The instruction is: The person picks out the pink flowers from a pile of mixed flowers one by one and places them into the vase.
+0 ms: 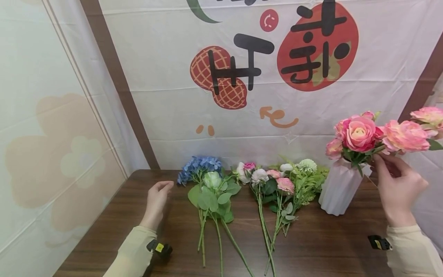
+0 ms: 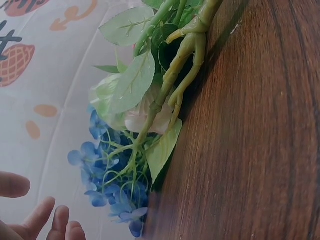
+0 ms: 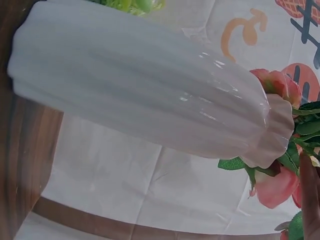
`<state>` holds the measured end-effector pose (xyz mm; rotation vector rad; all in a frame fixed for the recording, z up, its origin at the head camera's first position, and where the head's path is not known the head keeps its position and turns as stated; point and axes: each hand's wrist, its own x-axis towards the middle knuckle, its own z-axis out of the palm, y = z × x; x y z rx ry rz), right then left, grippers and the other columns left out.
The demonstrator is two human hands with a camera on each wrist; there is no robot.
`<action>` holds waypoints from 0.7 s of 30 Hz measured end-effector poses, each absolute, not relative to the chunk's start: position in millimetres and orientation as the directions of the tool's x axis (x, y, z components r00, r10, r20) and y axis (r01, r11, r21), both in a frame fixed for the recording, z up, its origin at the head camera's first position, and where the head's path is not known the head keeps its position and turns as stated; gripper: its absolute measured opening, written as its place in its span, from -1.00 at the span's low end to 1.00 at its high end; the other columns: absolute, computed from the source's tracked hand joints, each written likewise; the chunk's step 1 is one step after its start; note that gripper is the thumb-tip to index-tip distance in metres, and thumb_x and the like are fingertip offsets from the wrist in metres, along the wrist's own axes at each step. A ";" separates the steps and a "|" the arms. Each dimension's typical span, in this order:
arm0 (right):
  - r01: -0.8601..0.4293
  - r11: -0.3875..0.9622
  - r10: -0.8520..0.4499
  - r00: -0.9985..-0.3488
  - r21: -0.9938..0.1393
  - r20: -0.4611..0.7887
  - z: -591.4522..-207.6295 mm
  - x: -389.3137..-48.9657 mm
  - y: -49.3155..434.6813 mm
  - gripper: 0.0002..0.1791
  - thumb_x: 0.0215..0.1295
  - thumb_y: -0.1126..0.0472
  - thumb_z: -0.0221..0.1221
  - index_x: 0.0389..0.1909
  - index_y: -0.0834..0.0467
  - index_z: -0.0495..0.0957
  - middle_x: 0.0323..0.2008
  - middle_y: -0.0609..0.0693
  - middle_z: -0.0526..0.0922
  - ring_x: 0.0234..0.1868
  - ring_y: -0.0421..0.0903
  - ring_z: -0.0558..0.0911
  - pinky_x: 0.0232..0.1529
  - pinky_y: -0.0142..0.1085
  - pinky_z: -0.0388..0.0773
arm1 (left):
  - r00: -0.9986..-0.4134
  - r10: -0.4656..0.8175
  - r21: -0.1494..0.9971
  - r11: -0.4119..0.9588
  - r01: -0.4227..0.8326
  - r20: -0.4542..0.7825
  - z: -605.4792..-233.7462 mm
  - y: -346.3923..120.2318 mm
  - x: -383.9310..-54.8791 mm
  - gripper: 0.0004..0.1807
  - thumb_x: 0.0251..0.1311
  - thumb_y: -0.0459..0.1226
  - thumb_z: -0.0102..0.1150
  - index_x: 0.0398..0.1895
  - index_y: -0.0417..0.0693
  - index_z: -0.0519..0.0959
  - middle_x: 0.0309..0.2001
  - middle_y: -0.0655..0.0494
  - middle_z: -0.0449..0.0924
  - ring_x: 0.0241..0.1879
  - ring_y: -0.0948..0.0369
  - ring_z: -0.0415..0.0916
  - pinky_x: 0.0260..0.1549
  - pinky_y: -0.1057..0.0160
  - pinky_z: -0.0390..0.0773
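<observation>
A white fluted vase (image 1: 340, 188) stands at the right of the table with pink roses (image 1: 360, 132) rising from its mouth. My right hand (image 1: 401, 184) is at the vase's rim, fingers bent and pinching the stem of a pink flower (image 1: 405, 136) that leans out to the right. In the right wrist view the vase (image 3: 140, 85) fills the middle, and only a finger (image 3: 310, 195) shows beside the leaves. My left hand (image 1: 157, 204) holds nothing, its fingers loosely bent, left of the blue hydrangea (image 1: 199, 167). The left wrist view shows its fingertips near those blue petals (image 2: 115, 185).
Several cut stems lie on the brown table (image 1: 166, 246): a pale green rose (image 1: 212, 179) with broad leaves, pink flowers (image 1: 285, 186), a round whitish-green bloom (image 1: 307, 166) and feathery greenery (image 1: 306, 184). A printed cloth (image 1: 166, 111) hangs behind the table.
</observation>
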<state>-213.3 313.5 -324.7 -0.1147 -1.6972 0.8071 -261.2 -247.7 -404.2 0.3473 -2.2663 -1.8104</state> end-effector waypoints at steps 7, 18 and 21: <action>-0.310 0.784 0.482 -0.240 -0.537 0.843 -327.9 -199.8 307.8 -0.60 0.22 0.03 0.18 -0.29 0.35 0.68 -0.43 -0.75 0.40 -0.44 -0.83 0.34 -0.37 -0.86 0.24 | -0.950 -0.312 0.982 0.185 -0.033 0.027 -403.1 -242.7 -264.6 -0.57 0.38 -0.14 -0.06 0.13 -0.28 0.42 0.15 -0.17 0.42 0.01 0.12 0.38 0.05 0.15 0.40; -0.546 0.710 0.379 -0.238 -0.446 0.894 -336.6 -190.6 265.8 -0.79 0.11 0.25 0.27 -0.40 0.37 0.64 -0.48 -0.54 0.59 -0.52 -0.68 0.49 -0.43 -0.80 0.34 | -0.951 -0.290 0.981 0.187 0.055 0.109 -395.0 -211.6 -272.7 -0.65 0.34 -0.21 0.02 0.08 -0.26 0.48 0.13 -0.15 0.43 0.03 0.03 0.39 0.06 0.06 0.38; -0.597 0.702 0.308 -0.238 -0.389 0.921 -342.0 -194.0 252.2 -0.84 0.10 0.29 0.27 -0.42 0.37 0.64 -0.51 -0.35 0.67 -0.51 -0.67 0.50 -0.43 -0.79 0.36 | -0.953 -0.272 0.980 0.181 0.084 0.132 -392.5 -199.3 -275.0 -0.68 0.31 -0.24 0.05 0.05 -0.23 0.50 0.11 -0.14 0.45 0.06 0.04 0.39 0.05 0.06 0.40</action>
